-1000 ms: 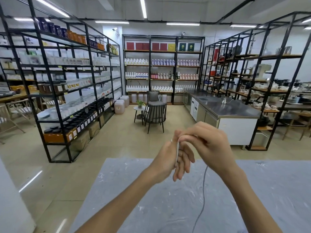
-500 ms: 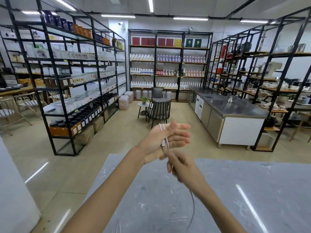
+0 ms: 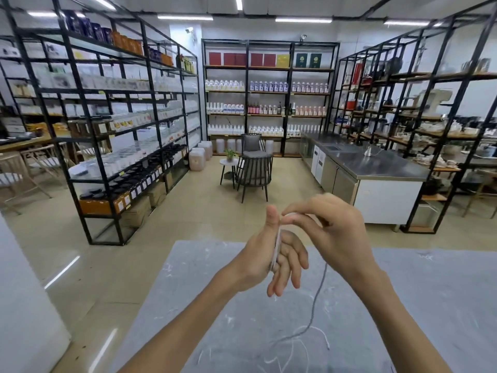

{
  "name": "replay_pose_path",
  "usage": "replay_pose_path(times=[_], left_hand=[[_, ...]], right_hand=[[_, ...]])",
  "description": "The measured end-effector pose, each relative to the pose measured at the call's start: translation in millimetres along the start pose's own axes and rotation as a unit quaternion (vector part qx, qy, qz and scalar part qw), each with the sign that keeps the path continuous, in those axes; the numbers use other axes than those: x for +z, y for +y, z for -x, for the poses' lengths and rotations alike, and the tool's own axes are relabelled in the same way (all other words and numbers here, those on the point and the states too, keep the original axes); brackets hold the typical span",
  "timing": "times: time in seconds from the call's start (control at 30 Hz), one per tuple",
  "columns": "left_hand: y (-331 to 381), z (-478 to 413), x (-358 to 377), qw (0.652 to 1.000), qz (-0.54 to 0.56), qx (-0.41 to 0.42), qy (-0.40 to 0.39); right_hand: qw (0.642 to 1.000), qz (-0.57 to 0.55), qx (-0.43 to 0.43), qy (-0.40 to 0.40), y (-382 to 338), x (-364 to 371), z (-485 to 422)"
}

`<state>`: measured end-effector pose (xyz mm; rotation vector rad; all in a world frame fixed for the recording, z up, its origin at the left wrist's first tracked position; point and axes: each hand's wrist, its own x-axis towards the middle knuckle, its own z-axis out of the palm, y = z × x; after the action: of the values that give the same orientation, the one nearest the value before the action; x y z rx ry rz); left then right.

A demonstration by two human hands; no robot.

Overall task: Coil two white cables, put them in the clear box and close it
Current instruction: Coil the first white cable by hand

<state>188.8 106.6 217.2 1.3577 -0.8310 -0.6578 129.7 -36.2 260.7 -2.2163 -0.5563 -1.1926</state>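
Both hands are raised above the grey marble table [image 3: 430, 305]. My left hand [image 3: 269, 257] is held flat and upright, with turns of a white cable [image 3: 318, 297] wound across its palm. My right hand [image 3: 336, 232] pinches the cable at the top of the left hand, near the thumb. From there the cable hangs down in shadow to the table, where its loose white end lies in loops near the front edge. No clear box is in view.
Black metal shelving [image 3: 107, 125] lines the left, back and right of the room. A dark chair [image 3: 254, 168] and a small round table stand on the floor beyond. A steel counter [image 3: 376, 168] is at the right.
My right hand has come up from below the left hand to its top, carrying the cable round in another turn. The left hand has turned from fingers pointing right to fingers pointing down.
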Motion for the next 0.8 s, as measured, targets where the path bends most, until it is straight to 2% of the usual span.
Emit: replay_pose_path(times=[0.13,0.2,0.27,0.3,0.33,0.4,0.53,0.6,0.7,0.77,0.8], left_hand=[[13,4,8,0.988,0.070,-0.007,-0.139],[21,2,7,0.983,0.086,0.018,-0.162],[28,-2,0,0.984,0.104,0.057,-0.129],[30,-4,-5,0.986,0.118,0.074,-0.095],[32,-7,-12,0.986,0.129,0.087,-0.056],[32,-13,-28,0.989,0.107,0.095,0.030],[21,-17,-53,0.975,-0.017,0.086,0.206],[10,-16,-59,0.960,-0.044,0.072,0.267],[-9,-15,-52,0.955,-0.023,0.038,0.292],[-19,-18,-43,0.963,0.036,0.018,0.268],[-19,-20,-42,0.962,0.103,0.012,0.253]], right_hand=[[0.981,-0.174,0.081,0.021,10,5,-16],[0.963,-0.230,0.139,-0.019,11,12,-15],[0.912,-0.334,0.225,-0.074,8,28,-3],[0.893,-0.348,0.273,-0.079,5,37,6],[0.891,-0.324,0.307,-0.081,3,47,15],[0.909,-0.241,0.325,-0.104,1,66,34],[0.898,-0.235,0.294,-0.228,-13,76,71],[0.916,-0.158,0.218,-0.296,-22,64,78],[0.946,0.002,0.074,-0.315,-27,39,61],[0.941,0.056,0.016,-0.333,-28,25,46],[0.936,0.062,-0.006,-0.347,-29,21,42]])
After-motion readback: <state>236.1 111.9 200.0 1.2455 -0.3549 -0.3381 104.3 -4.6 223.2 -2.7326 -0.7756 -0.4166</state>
